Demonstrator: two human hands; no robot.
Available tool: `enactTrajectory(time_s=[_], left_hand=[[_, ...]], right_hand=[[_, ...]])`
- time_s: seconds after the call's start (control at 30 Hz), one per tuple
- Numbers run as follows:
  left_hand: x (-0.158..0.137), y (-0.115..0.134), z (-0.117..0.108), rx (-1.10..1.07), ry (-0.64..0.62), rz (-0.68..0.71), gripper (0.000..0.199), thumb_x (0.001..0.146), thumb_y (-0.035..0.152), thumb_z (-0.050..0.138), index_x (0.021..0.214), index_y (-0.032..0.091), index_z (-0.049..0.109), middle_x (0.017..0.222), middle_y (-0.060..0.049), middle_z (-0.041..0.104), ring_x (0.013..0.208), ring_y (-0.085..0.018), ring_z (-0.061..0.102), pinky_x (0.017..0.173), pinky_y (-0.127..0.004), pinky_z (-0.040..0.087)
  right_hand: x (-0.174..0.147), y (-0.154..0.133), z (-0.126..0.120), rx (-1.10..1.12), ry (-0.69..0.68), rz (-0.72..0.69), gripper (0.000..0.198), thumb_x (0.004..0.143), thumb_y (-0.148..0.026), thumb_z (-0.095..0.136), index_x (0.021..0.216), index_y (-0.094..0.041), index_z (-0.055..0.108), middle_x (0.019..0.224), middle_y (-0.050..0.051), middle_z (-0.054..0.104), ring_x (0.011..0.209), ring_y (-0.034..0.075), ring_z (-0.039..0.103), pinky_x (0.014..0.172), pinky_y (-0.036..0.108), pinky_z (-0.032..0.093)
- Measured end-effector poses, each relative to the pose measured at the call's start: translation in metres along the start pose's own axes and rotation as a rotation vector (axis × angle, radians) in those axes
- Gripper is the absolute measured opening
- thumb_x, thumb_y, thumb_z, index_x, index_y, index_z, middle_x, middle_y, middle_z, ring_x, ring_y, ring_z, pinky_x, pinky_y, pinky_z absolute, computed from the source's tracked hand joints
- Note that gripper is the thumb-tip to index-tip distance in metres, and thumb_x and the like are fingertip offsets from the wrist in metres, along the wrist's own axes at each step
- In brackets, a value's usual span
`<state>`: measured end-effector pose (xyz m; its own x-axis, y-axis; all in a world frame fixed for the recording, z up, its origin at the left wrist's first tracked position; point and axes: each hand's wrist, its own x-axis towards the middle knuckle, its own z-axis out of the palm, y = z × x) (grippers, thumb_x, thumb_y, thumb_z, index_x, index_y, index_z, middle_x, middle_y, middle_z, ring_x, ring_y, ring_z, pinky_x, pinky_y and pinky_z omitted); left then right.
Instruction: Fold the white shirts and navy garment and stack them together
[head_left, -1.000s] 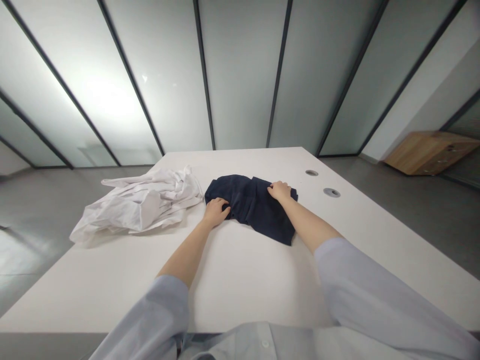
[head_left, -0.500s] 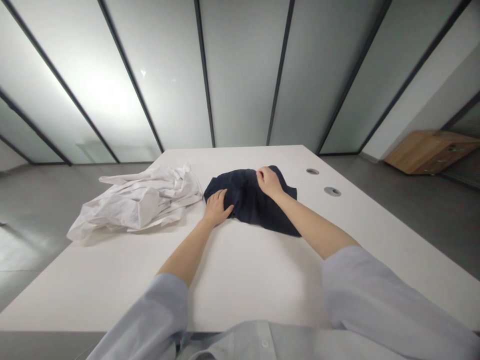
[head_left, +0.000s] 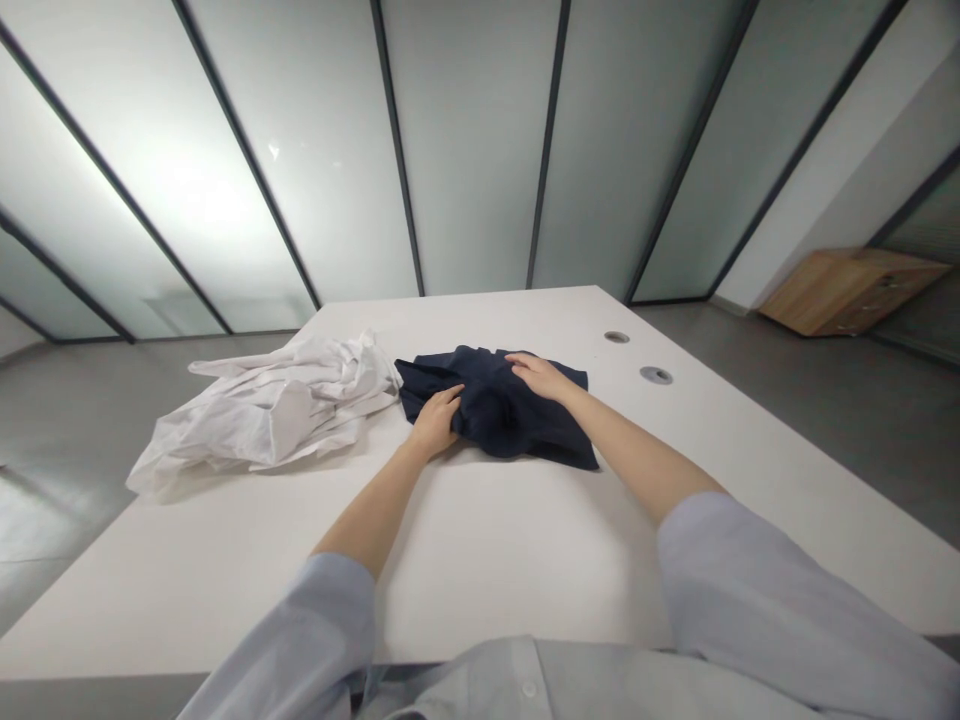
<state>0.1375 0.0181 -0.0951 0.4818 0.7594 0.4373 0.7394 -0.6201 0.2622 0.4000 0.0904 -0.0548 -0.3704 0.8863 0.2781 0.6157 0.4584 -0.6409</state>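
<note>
A dark navy garment (head_left: 502,410), loosely bunched, lies on the far middle of a white table (head_left: 487,560). The left hand (head_left: 436,418) presses on the garment's near-left edge, fingers together and bent onto the cloth; whether it pinches a fold cannot be told. The right hand (head_left: 538,374) rests flat on top of the garment, fingers extended toward the left. Just left of the garment, a crumpled white shirt (head_left: 262,410) sprawls to the table's left edge. Two round cable ports (head_left: 656,375) sit to the right. A wooden cabinet (head_left: 847,290) stands on the floor at far right.
</note>
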Motion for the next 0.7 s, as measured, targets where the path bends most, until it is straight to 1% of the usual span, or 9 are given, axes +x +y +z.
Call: enactTrajectory(time_s=[0.07, 0.13, 0.2, 0.27, 0.33, 0.43, 0.5, 0.6, 0.7], left_hand=[[0.000, 0.003, 0.000, -0.004, -0.010, 0.000, 0.059, 0.069, 0.009, 0.062, 0.127, 0.018, 0.061, 0.141, -0.013, 0.052, 0.127, -0.029, 0.050, 0.109, -0.044, 0.042], [0.001, 0.006, -0.002, 0.001, -0.029, 0.005, 0.055, 0.070, 0.008, 0.061, 0.124, 0.018, 0.063, 0.137, -0.012, 0.056, 0.125, -0.028, 0.052, 0.108, -0.044, 0.042], [0.000, 0.007, -0.005, 0.013, -0.038, 0.001, 0.052, 0.070, 0.007, 0.059, 0.120, 0.020, 0.066, 0.132, -0.011, 0.059, 0.122, -0.027, 0.053, 0.108, -0.044, 0.041], [-0.001, 0.006, -0.008, 0.030, 0.009, -0.035, 0.052, 0.070, 0.007, 0.057, 0.120, 0.021, 0.066, 0.131, -0.010, 0.060, 0.122, -0.027, 0.053, 0.108, -0.044, 0.040], [-0.003, 0.000, -0.011, 0.047, 0.126, -0.109, 0.056, 0.071, 0.007, 0.054, 0.123, 0.021, 0.064, 0.133, -0.009, 0.058, 0.123, -0.026, 0.052, 0.108, -0.044, 0.040], [-0.007, -0.012, -0.015, 0.065, 0.314, -0.254, 0.064, 0.068, 0.005, 0.051, 0.129, 0.022, 0.059, 0.136, -0.008, 0.055, 0.124, -0.026, 0.050, 0.108, -0.044, 0.039], [-0.008, -0.019, -0.016, 0.061, 0.381, -0.332, 0.071, 0.065, 0.004, 0.051, 0.133, 0.022, 0.056, 0.136, -0.009, 0.054, 0.125, -0.027, 0.049, 0.108, -0.045, 0.039], [-0.006, -0.021, -0.015, 0.043, 0.364, -0.356, 0.080, 0.060, 0.003, 0.051, 0.137, 0.022, 0.052, 0.137, -0.009, 0.055, 0.127, -0.027, 0.048, 0.108, -0.045, 0.039], [-0.002, -0.011, -0.015, 0.014, 0.187, -0.266, 0.065, 0.062, 0.007, 0.053, 0.125, 0.022, 0.062, 0.131, -0.008, 0.060, 0.125, -0.028, 0.051, 0.111, -0.049, 0.034]], right_hand=[[0.002, 0.026, 0.007, -0.097, -0.118, 0.079, 0.042, 0.095, -0.034, 0.044, 0.133, -0.026, 0.058, 0.143, 0.005, 0.052, 0.135, 0.023, 0.044, 0.114, 0.042, 0.030], [-0.001, 0.042, 0.017, -0.229, -0.208, 0.114, 0.045, 0.095, -0.040, 0.043, 0.136, -0.027, 0.056, 0.149, 0.004, 0.045, 0.140, 0.025, 0.037, 0.116, 0.044, 0.025], [-0.005, 0.051, 0.024, -0.358, -0.239, 0.130, 0.047, 0.095, -0.044, 0.042, 0.138, -0.028, 0.054, 0.152, 0.003, 0.040, 0.143, 0.027, 0.030, 0.117, 0.047, 0.023], [-0.008, 0.057, 0.025, -0.443, -0.230, 0.164, 0.051, 0.095, -0.048, 0.040, 0.141, -0.029, 0.050, 0.155, 0.003, 0.035, 0.145, 0.029, 0.026, 0.117, 0.050, 0.020], [-0.010, 0.062, 0.019, -0.485, -0.199, 0.242, 0.055, 0.095, -0.052, 0.038, 0.143, -0.028, 0.047, 0.156, 0.004, 0.033, 0.145, 0.030, 0.025, 0.116, 0.053, 0.019], [-0.018, 0.072, 0.001, -0.503, -0.089, 0.392, 0.058, 0.095, -0.057, 0.033, 0.142, -0.026, 0.049, 0.155, 0.007, 0.035, 0.143, 0.032, 0.028, 0.114, 0.058, 0.017], [-0.023, 0.080, -0.015, -0.481, 0.007, 0.501, 0.060, 0.096, -0.057, 0.029, 0.140, -0.023, 0.051, 0.153, 0.010, 0.038, 0.141, 0.034, 0.031, 0.112, 0.062, 0.016], [-0.027, 0.088, -0.035, -0.368, 0.146, 0.671, 0.065, 0.096, -0.058, 0.025, 0.142, -0.019, 0.048, 0.149, 0.016, 0.043, 0.138, 0.036, 0.036, 0.110, 0.066, 0.016], [-0.020, 0.089, -0.043, -0.214, 0.231, 0.784, 0.069, 0.096, -0.060, 0.023, 0.147, -0.017, 0.041, 0.148, 0.017, 0.044, 0.138, 0.036, 0.036, 0.112, 0.063, 0.018]])
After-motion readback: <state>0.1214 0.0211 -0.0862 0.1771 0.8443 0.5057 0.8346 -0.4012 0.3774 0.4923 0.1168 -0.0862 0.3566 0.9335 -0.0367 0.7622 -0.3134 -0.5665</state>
